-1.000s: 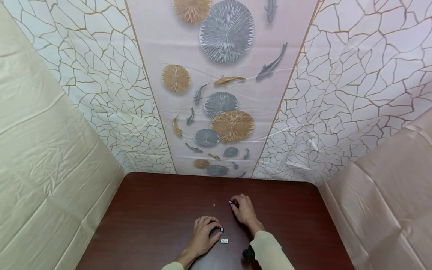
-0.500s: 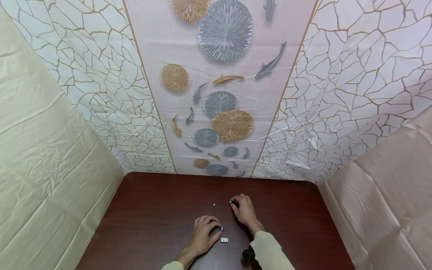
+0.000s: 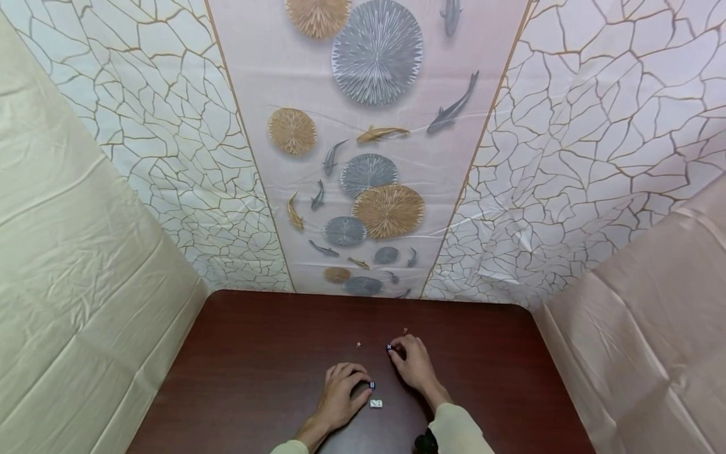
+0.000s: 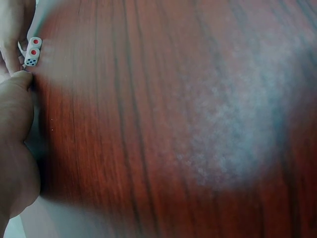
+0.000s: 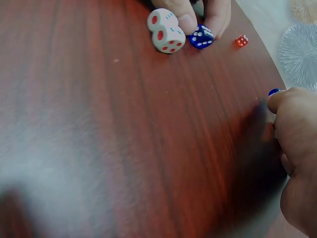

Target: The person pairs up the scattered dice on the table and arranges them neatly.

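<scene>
In the head view my left hand [image 3: 339, 394] pinches a blue die [image 3: 372, 385] between thumb and index finger, low over the dark red table. The right wrist view shows that die [image 5: 201, 37] with white pips. Right beside it two white dice [image 3: 376, 403] sit side by side, with red and blue pips. Farther back, my right hand [image 3: 416, 366] pinches a second blue die [image 3: 389, 347] at its fingertips; only a sliver of this die [image 5: 274, 92] shows past the thumb in the right wrist view.
A small red die [image 3: 358, 344] lies left of the right hand, and another small red die [image 3: 405, 330] lies just behind it. Patterned cloth [image 3: 363, 239] hangs along the table's far edge, with plain cloth [image 3: 102, 284] at the sides.
My right hand has drawn slightly back toward me with its blue die, and a small red die now shows behind it. My left hand stays in place.
</scene>
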A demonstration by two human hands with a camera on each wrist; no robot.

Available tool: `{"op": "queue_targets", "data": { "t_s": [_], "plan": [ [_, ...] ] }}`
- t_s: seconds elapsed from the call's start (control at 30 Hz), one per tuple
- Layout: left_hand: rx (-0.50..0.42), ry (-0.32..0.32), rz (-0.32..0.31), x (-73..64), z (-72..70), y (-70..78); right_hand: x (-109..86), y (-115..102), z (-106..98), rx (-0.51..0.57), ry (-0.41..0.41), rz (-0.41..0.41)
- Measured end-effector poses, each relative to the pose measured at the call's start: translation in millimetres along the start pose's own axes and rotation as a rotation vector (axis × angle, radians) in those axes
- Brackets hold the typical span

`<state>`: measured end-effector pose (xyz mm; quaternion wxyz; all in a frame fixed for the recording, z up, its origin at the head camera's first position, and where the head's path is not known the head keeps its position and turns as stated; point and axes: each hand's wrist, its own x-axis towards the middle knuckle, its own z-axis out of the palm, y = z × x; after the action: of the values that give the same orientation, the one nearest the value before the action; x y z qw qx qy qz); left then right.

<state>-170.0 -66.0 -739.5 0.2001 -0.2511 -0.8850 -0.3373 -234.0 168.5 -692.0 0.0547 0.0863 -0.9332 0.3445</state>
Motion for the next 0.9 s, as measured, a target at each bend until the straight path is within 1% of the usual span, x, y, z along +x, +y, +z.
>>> {"op": "queue_targets", "data": {
  "t_s": [0.23,0.37,0.67,0.77,0.9],
  "plan": [
    [-0.003,0.000,-0.004,-0.3,0.2,0.9,-19.4,1.1,1.3,0.013,0.077,-0.081],
    [-0.003,0.002,-0.005,-0.6,0.4,1.0,-29.6,0.9,4.1,0.040,0.074,-0.066],
    [0.003,-0.004,-0.016,-0.5,0.6,0.8,-51.1,-2.7,9.4,0.061,0.085,-0.106],
    [-0.004,-0.004,-0.016,-0.2,0.7,0.9,-56.8,-3.6,10.6,0.066,0.093,-0.125],
    [-0.012,-0.012,-0.024,-0.1,0.4,2.0,-63.7,-4.4,11.7,0.070,0.115,-0.171]
  ]
}}
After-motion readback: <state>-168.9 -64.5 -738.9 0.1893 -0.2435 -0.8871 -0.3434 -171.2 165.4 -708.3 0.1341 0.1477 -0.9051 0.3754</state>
